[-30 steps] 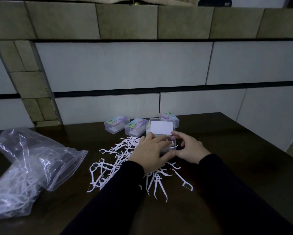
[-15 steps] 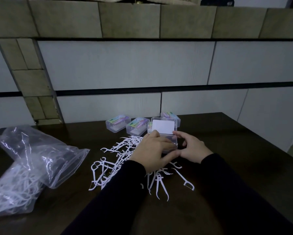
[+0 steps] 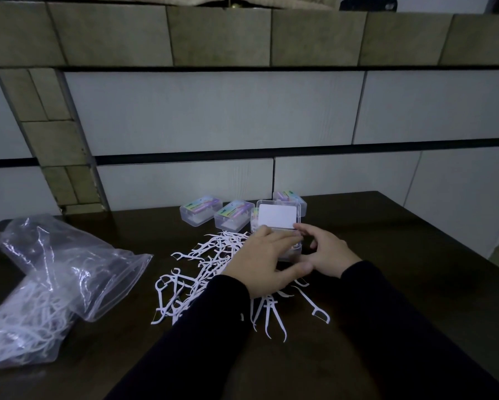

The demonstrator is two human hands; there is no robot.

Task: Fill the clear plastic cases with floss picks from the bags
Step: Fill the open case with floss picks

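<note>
Filling step: your left hand (image 3: 264, 262) grips the open clear rectangular plastic case (image 3: 277, 226) on the dark tabletop (image 3: 386, 241); your right hand (image 3: 327, 254), fingers curled, touches its rim. Next, likely close the lid squarely.

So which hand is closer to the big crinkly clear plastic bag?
Left. The left hand lies between the clear plastic bag and the right hand, which is farther off.
</note>
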